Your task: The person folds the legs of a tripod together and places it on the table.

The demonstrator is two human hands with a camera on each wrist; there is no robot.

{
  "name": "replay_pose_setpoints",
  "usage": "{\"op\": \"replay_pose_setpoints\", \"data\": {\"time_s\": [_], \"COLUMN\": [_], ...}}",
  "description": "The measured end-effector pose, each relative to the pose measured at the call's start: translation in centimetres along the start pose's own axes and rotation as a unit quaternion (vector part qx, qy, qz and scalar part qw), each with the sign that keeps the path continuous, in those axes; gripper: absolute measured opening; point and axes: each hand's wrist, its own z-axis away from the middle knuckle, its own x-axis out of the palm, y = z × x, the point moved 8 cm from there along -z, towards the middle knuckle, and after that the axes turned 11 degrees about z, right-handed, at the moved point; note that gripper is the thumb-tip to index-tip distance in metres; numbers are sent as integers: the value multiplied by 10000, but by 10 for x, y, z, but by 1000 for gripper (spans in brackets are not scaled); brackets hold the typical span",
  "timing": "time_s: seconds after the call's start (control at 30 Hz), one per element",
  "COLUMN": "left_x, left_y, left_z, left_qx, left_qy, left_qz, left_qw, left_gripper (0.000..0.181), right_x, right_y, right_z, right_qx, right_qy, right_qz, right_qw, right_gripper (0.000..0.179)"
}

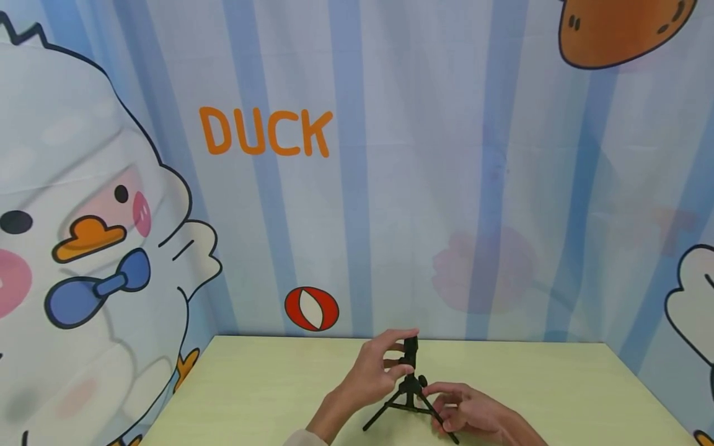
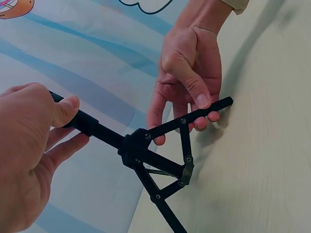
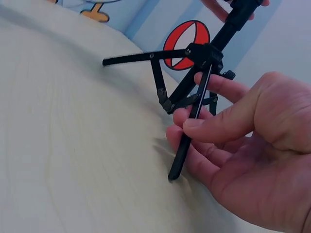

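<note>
A small black tripod (image 1: 410, 385) has its legs spread at the table's middle front. My left hand (image 1: 372, 370) grips the upper part of its column, thumb on one side and fingers on the other. Low on the right, my right hand (image 1: 471, 409) pinches one tripod leg (image 3: 181, 158) between thumb and fingers. In the left wrist view, hinged braces (image 2: 186, 141) join the legs to the centre post. A small knob (image 1: 422, 380) sticks out near the hub. Whether the feet touch the table is hard to tell.
The pale yellow table (image 1: 268, 384) spreads around the tripod. Behind it hangs a blue-and-white striped curtain (image 1: 385, 204) printed with cartoon ducks, the word DUCK and a red ball (image 1: 329, 308).
</note>
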Motion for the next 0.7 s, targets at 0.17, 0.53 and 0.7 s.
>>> {"op": "replay_pose_setpoints", "data": {"time_s": [0.17, 0.53, 0.7], "left_x": [0, 0, 0], "left_y": [1, 1, 2], "left_z": [-1, 0, 0], "left_qx": [-16, -87, -22], "left_qy": [-62, -150, -134], "left_qz": [-8, 9, 15], "left_qw": [10000, 9998, 9999], "left_gripper": [64, 64, 64], "right_x": [2, 3, 0], "right_y": [-6, -5, -4], "right_z": [1, 1, 0], "right_qx": [-292, -306, -440], "right_qy": [-185, -235, -188], "right_qz": [296, 753, 879], "right_qw": [9990, 9964, 9950], "right_gripper": [65, 59, 59]}}
